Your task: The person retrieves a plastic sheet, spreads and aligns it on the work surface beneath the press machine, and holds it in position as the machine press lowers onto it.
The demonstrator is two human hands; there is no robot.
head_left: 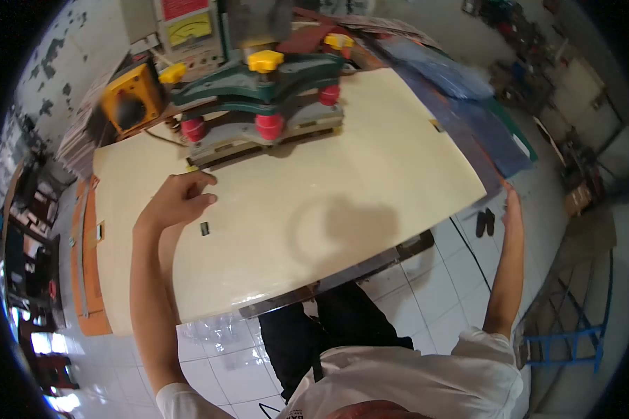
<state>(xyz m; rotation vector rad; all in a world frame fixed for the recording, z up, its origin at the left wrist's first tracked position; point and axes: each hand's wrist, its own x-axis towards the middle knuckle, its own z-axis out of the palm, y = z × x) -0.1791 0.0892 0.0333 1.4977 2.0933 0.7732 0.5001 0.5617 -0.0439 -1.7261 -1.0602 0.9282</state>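
Note:
A large cream sheet [398,160] covers most of the work table. Over its left half hovers my left hand [178,201], fingers bent and thumb apart from them, with nothing seen in between. Just beyond that hand is a press head [265,105] with green plates, yellow knobs and red collars, its long bar low over the sheet. A small dark rectangle [204,228] shows on the sheet near my left thumb. My right hand [512,204] is at the table's far right corner, seen edge-on with fingers stretched out, beside the dark blue plastic sheet [485,129].
A yellow box [129,98] with a round dark front stands left of the press, near a panel with a yellow gauge [190,28]. Clear plastic [437,70] lies at the back right. A blue metal frame [566,346] stands on the tiled floor at right.

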